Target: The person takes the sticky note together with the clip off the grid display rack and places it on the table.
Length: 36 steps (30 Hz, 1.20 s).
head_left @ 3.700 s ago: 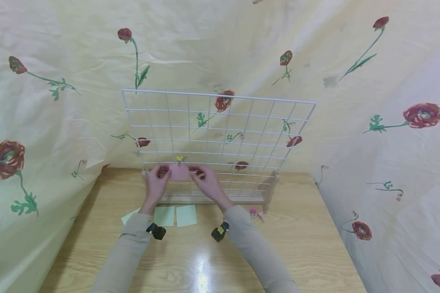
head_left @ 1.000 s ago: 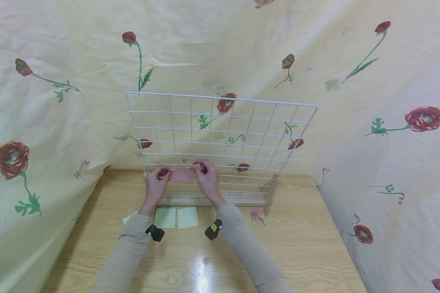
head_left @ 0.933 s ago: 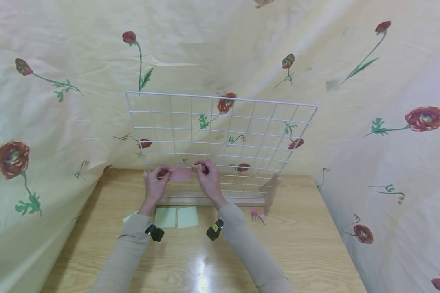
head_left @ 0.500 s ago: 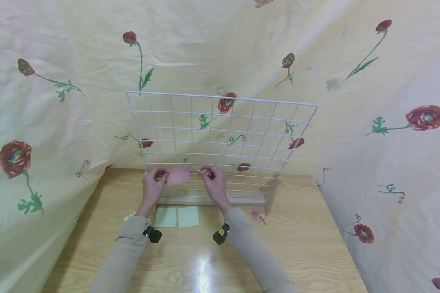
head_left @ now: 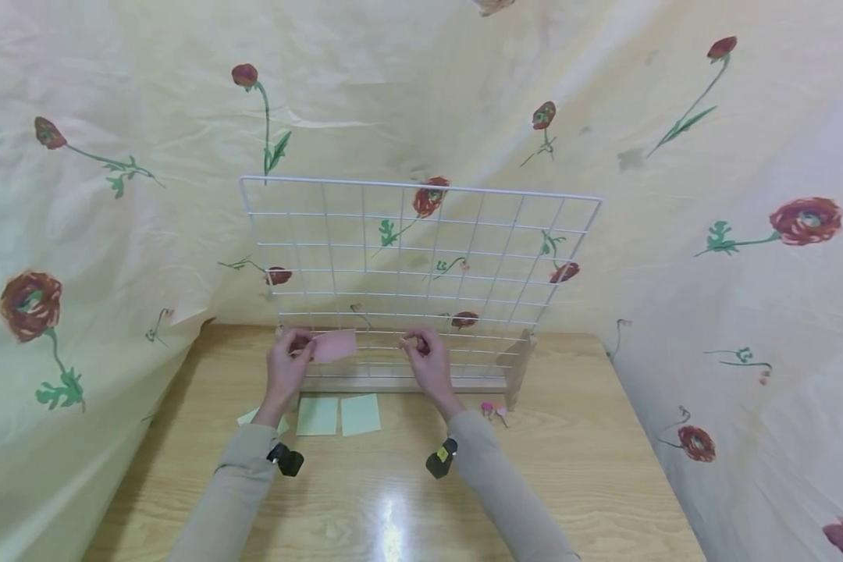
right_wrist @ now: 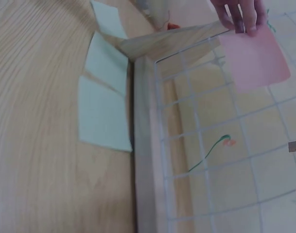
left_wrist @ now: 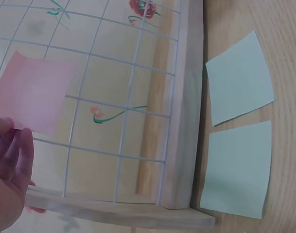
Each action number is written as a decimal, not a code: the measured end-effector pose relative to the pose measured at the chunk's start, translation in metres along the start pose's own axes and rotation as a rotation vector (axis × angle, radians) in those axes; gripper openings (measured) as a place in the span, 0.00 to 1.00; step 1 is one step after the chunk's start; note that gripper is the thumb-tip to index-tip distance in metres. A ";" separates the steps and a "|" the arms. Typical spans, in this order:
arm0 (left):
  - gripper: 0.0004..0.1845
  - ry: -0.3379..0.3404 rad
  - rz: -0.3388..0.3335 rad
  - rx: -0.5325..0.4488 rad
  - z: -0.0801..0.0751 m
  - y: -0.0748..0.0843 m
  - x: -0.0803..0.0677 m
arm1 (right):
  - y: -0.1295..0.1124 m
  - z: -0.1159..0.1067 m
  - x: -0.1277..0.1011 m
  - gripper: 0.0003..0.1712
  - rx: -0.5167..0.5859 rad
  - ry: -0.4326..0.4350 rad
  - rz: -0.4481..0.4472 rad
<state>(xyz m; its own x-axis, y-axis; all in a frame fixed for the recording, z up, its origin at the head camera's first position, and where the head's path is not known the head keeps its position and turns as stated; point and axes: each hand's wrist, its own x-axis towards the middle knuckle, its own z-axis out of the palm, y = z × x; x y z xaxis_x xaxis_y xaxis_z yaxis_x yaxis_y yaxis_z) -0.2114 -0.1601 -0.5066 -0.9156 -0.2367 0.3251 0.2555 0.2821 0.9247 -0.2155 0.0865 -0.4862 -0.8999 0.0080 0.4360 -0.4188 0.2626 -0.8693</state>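
A pink sticky note (head_left: 335, 346) is pinched at its left edge between the thumb and fingers of my left hand (head_left: 288, 371), in front of the white wire grid (head_left: 421, 186). The left wrist view shows the note (left_wrist: 36, 92) nearly flat-on, its far side free. To the right, my right hand (head_left: 430, 363) is curled, with thumb and forefinger pinching a small clip. Only the tip of that clip (right_wrist: 295, 146) shows at the right edge of the right wrist view; the fingers hide the rest. A gap separates the right hand from the note.
Two pale green sticky notes (head_left: 317, 416) lie side by side before the grid's wooden base (head_left: 407, 384), a third (head_left: 248, 417) partly behind the left arm. Small pink clips (head_left: 488, 408) lie on the table near the right foot of the stand. Flowered cloth surrounds the table.
The clip with a yellow heart, earlier on the note at the grid, is off it and in my right hand. That hand has moved right; the left has drawn the note slightly left and down.
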 end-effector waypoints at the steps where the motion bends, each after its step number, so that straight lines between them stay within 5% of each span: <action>1: 0.05 0.000 0.002 0.000 -0.001 -0.001 -0.001 | 0.008 0.000 -0.001 0.07 -0.001 0.006 0.007; 9: 0.05 -0.002 -0.066 -0.091 -0.006 -0.006 -0.007 | 0.049 -0.008 -0.015 0.07 -0.025 0.030 0.069; 18: 0.06 -0.020 -0.090 -0.077 -0.014 0.020 -0.020 | 0.064 -0.022 -0.028 0.09 -0.068 0.002 0.115; 29: 0.07 0.023 -0.076 -0.071 -0.016 -0.022 -0.023 | 0.038 -0.046 -0.039 0.09 -0.071 0.016 0.075; 36: 0.11 0.026 -0.086 0.007 -0.020 -0.026 -0.030 | 0.065 -0.061 -0.045 0.08 -0.067 0.048 0.109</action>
<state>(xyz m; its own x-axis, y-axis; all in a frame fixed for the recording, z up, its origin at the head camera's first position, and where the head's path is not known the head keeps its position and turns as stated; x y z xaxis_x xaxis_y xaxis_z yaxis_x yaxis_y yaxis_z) -0.1839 -0.1792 -0.5368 -0.9258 -0.2840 0.2494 0.1736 0.2664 0.9481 -0.1944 0.1617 -0.5479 -0.9321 0.0862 0.3518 -0.3082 0.3213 -0.8954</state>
